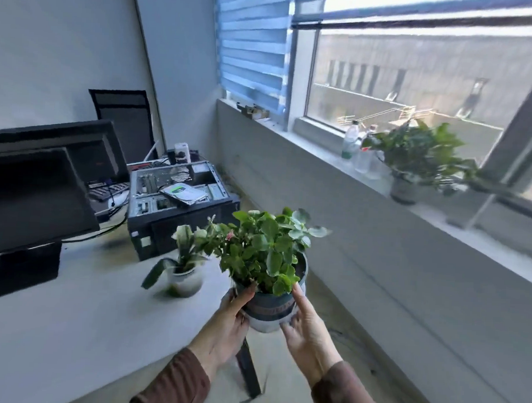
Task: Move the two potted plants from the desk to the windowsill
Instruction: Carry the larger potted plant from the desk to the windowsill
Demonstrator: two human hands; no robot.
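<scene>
A leafy green plant in a blue and white pot (269,309) is held in the air just past the desk's right corner. My left hand (230,320) grips the pot's left side and my right hand (306,331) presses its right side. A smaller plant in a clear glass pot (184,278) stands on the white desk (70,330) to the left of it. The windowsill (459,223) runs along the right, above a grey wall.
An open computer case (179,203) lies at the desk's far end, with two dark monitors (43,185) to the left. On the windowsill stand a leafy potted plant (412,165) and several plastic bottles (357,147). A dark desk leg (248,371) is below my hands.
</scene>
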